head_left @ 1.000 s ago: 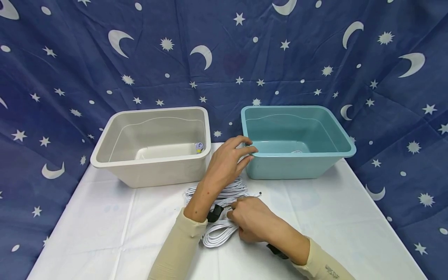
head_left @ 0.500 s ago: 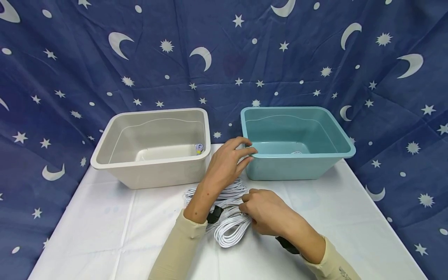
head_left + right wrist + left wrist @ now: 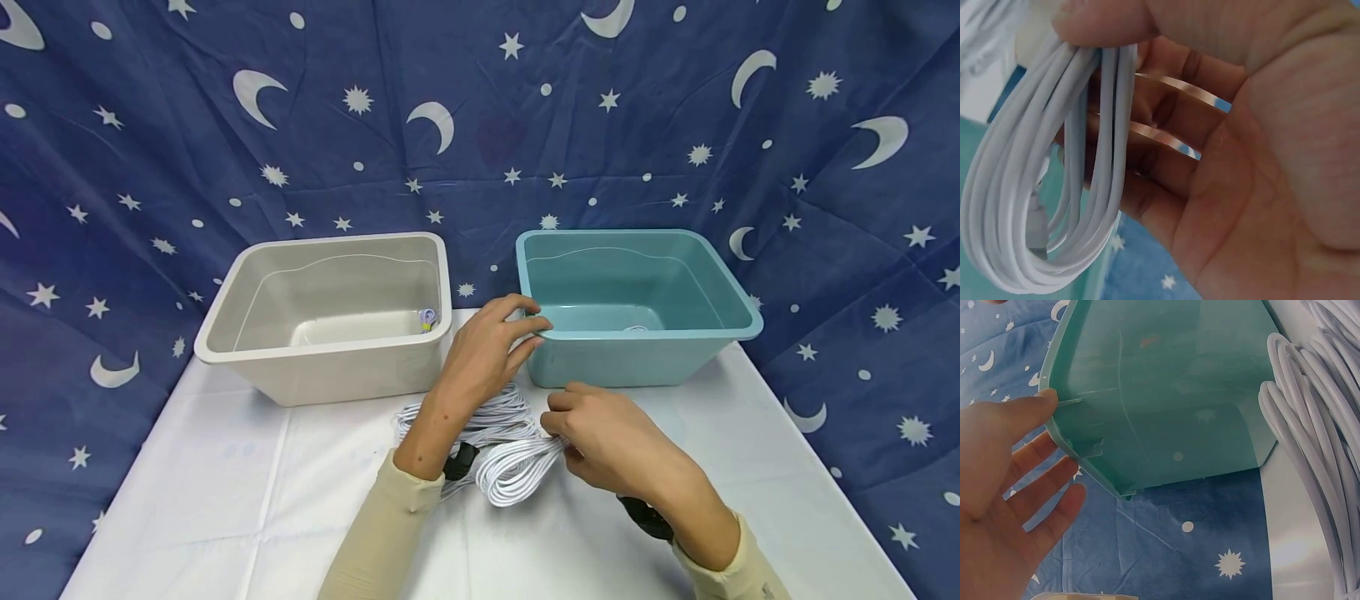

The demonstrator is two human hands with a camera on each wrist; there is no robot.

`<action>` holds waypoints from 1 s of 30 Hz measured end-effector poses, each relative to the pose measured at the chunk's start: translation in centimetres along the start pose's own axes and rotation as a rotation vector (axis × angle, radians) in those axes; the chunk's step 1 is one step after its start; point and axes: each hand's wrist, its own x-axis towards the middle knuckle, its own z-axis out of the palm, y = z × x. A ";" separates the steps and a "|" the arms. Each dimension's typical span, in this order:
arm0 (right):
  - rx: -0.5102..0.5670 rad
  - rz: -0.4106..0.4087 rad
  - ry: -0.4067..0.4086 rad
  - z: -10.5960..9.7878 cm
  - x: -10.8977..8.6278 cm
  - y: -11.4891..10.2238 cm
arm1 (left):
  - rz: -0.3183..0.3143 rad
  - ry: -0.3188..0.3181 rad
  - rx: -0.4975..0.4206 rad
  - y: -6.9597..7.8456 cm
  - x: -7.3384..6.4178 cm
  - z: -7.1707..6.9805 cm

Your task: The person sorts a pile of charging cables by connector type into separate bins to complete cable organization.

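A coiled bundle of white cable (image 3: 517, 477) is in my right hand (image 3: 618, 437), gripped between thumb and fingers at one end. In the right wrist view its loops (image 3: 1007, 187) hang below the thumb, and a connector (image 3: 1036, 225) shows inside them. At the near left corner of the teal bin (image 3: 648, 358), my left hand (image 3: 483, 350) holds the rim, thumb against the outside and fingertips over the edge. More white cable coils (image 3: 504, 412) lie on the table below my left forearm, partly hidden by it.
Left of the teal bin stands a beige bin (image 3: 337, 367) with a small purple-and-yellow cable bundle (image 3: 427, 318) inside. A bit of white cable (image 3: 636, 327) shows in the teal bin. A white cloth (image 3: 225, 483) covers the table; a blue star-patterned curtain (image 3: 480, 125) hangs behind.
My right hand has moved right and a little away from me, drawing the gripped cable bundle off the pile. My left hand has stayed at the teal bin's rim.
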 end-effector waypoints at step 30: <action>0.071 0.075 0.498 -4.2 -2.3 4.4 | -0.006 -0.002 -0.021 0.0 0.1 0.1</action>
